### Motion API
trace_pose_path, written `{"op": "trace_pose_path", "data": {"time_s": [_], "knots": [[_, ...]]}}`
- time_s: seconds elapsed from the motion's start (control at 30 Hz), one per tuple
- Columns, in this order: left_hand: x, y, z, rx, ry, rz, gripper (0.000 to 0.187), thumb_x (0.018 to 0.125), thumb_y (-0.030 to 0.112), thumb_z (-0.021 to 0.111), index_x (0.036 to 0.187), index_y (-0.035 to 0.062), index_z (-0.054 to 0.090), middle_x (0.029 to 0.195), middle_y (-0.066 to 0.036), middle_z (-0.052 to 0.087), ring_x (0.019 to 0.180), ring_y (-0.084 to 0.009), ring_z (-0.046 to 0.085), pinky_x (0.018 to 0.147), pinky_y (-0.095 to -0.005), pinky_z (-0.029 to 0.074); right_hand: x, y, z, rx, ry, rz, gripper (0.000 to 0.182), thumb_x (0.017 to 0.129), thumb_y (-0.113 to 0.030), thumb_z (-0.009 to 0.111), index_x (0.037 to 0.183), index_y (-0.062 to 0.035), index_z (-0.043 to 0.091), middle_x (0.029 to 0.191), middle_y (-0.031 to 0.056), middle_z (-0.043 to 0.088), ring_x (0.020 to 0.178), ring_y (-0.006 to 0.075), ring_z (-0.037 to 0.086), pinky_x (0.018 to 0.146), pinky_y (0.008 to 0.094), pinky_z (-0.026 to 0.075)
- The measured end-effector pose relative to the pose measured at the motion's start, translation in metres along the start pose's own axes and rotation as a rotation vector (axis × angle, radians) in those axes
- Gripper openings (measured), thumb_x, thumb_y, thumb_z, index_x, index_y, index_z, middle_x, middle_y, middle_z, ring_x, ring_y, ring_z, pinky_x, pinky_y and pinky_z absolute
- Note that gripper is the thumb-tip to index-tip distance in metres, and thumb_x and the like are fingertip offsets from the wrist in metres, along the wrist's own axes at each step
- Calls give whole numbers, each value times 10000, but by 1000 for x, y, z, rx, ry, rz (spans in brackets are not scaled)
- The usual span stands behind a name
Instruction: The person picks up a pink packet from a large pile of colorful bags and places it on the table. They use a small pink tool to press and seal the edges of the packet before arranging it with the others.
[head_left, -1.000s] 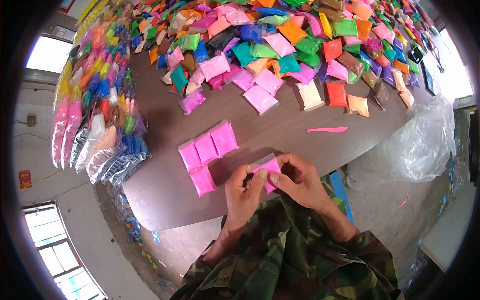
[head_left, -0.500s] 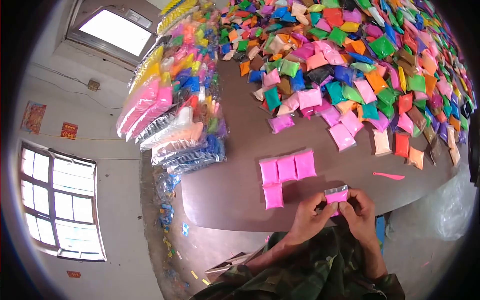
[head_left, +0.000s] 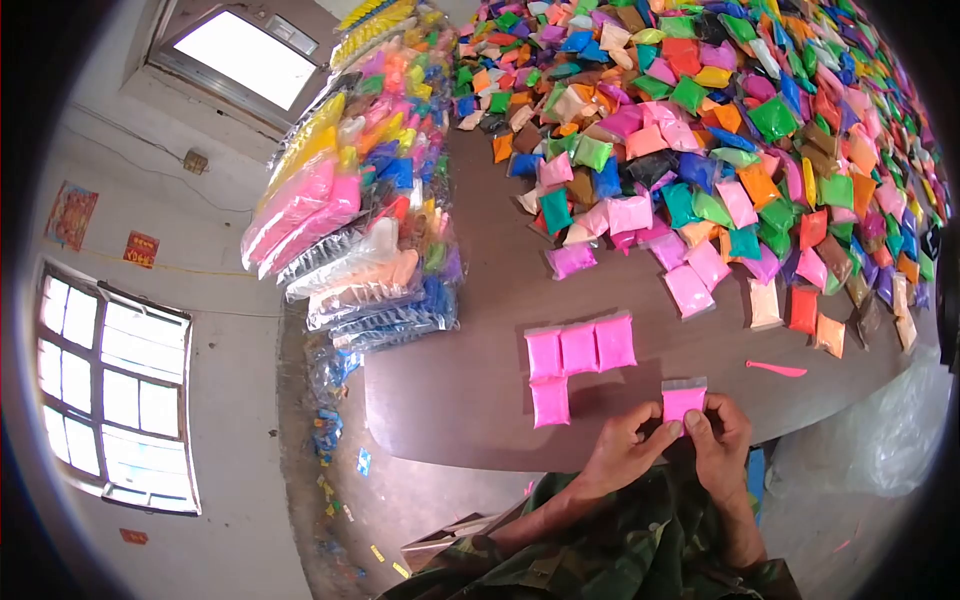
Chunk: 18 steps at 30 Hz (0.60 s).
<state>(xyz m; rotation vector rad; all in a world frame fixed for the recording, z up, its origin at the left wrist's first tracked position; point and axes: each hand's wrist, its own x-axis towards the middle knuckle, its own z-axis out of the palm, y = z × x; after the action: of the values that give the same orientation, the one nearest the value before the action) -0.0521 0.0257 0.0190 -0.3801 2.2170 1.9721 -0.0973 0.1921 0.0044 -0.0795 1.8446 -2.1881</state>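
**Both hands pinch a pink packet at the table's near edge**

Low and right of centre in the frame, the left hand (head_left: pixel 628 452) and the right hand (head_left: pixel 722 440) hold one small pink packet (head_left: pixel 683 402) between them, upright, its clear sealed strip on top. The fingertips of each hand are pressed against its lower sides, thumbs in front; the packet sits just above the near edge of the brown table (head_left: pixel 470 400).

To the left of it, on the table, lie four pink packets (head_left: pixel 578 358): three in a row touching side by side, one below the leftmost. Right of the hands lies a pink plastic tool (head_left: pixel 776 369). The upper right of the frame is filled by a heap of coloured packets (head_left: pixel 740 130); bundled packs (head_left: pixel 350 220) are stacked at upper left.

The likely risk: the packet is gripped only at its bottom and over the table's rim, so a slack pinch could let it drop to the floor, and squeezing hard could burst the thin bag.
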Motion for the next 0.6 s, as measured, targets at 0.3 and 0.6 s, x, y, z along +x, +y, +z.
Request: {"op": "trace_pose_path", "data": {"time_s": [0.3,0.6], "knots": [[0,1,-2,31,33,82,209,1008,163,723,1126,-8,698,786,68,589,687,-2,491,567,-206,391,0,-13,6,51,-55,15,240,1008,-115,701,1172,48,639,1015,27,679,899,91,616,820,267,517],[2,8,-3,3,-90,10,198,1003,178,723,1040,-12,680,710,83,513,636,1,399,505,-238,318,-2,3,-2,185,-17,49,243,994,-103,706,1187,26,637,1021,18,676,912,84,612,814,251,502]]}}
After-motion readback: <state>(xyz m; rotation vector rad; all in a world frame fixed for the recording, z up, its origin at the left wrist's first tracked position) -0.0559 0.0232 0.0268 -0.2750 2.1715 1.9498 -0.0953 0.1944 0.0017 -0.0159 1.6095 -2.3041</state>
